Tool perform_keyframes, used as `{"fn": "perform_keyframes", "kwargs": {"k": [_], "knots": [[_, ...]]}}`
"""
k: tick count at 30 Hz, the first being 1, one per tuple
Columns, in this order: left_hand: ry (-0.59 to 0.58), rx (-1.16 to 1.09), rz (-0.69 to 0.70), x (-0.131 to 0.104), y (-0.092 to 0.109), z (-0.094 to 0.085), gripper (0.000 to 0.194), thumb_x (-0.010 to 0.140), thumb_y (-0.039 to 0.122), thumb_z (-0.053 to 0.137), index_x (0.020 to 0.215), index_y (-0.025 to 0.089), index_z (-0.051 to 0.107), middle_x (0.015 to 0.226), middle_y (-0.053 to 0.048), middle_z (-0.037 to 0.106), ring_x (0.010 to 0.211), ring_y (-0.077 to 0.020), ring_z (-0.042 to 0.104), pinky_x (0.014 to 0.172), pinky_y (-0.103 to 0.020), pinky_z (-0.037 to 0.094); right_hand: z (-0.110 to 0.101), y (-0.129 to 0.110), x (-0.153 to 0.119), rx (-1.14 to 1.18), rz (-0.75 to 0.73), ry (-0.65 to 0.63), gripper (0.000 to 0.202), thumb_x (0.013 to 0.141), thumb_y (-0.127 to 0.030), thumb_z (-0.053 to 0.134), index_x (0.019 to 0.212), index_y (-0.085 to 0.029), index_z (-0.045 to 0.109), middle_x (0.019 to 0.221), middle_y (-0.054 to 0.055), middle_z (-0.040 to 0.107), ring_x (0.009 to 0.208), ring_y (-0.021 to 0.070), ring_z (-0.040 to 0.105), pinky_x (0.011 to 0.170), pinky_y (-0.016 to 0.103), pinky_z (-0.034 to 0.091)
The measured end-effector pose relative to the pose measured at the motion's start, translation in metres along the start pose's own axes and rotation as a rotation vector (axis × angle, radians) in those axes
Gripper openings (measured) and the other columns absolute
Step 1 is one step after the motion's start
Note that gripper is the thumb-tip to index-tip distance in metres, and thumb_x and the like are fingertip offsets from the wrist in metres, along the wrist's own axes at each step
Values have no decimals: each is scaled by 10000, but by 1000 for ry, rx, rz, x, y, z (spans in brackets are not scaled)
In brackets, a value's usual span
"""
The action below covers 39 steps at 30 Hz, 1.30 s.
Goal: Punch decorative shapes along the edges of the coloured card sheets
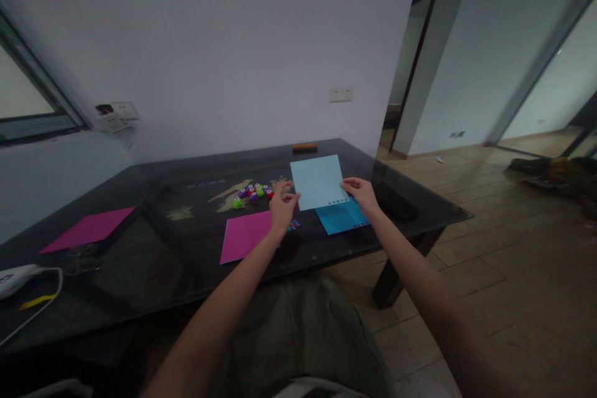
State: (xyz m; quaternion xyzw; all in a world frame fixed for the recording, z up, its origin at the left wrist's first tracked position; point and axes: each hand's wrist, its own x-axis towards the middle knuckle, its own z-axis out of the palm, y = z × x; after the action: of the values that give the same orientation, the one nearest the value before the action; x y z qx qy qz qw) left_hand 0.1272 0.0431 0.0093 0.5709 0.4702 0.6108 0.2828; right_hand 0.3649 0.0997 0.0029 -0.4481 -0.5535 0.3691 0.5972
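A pale blue sheet of paper with a row of small dark marks or holes along its near edge is held up over the table. My left hand pinches its left edge, and my right hand grips the right edge. Below it lies a brighter blue sheet, partly covered, with similar marks at its near right corner. A pink sheet lies beneath my left forearm. Small red and blue pieces sit just right of my left hand. Beyond that hand is a cluster of purple, green and red toys with eyes.
The dark glossy table stands against a white wall with sockets. Another pink sheet lies at left, near a white corded device and a yellow strip. A brown block sits at the back, a dark flat object at right.
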Motion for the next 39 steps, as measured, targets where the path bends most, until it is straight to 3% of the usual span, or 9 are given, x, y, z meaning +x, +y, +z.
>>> {"fn": "perform_keyframes", "kwargs": {"k": [6,11,17,28,39], "knots": [[-181,112,-88,-14,-7,42,142,740,227,599,869,171,578,575,20,612,485,-120,577,504,-213,439,-51,13,-9,-160,52,31,450,570,-406,716,904,-107,672,660,47,652,569,145,553,543,262,409],[-302,249,-128,-25,-10,55,91,721,176,607,812,165,600,554,29,605,460,-106,559,527,-212,434,-74,22,-20,-306,92,-12,464,578,-398,706,919,-84,685,642,48,646,551,136,531,522,251,392],[-368,348,-124,-31,-9,54,119,700,154,615,818,164,597,562,26,608,509,-116,575,570,-218,429,-75,30,-25,-412,60,-58,422,619,-388,668,924,-97,698,602,37,628,530,131,508,486,234,358],[-347,469,-93,-33,-18,51,318,683,206,648,966,208,501,671,16,637,654,-151,613,601,-231,399,-72,33,-31,-560,-26,-60,409,657,-358,615,953,-89,701,599,39,622,507,130,495,493,246,354],[-361,514,-68,-35,-13,49,281,698,200,639,942,222,501,672,28,621,642,-140,601,604,-224,396,-71,35,-31,-605,-44,-33,360,656,-337,626,924,-110,706,626,48,643,530,145,530,529,259,390]]}}
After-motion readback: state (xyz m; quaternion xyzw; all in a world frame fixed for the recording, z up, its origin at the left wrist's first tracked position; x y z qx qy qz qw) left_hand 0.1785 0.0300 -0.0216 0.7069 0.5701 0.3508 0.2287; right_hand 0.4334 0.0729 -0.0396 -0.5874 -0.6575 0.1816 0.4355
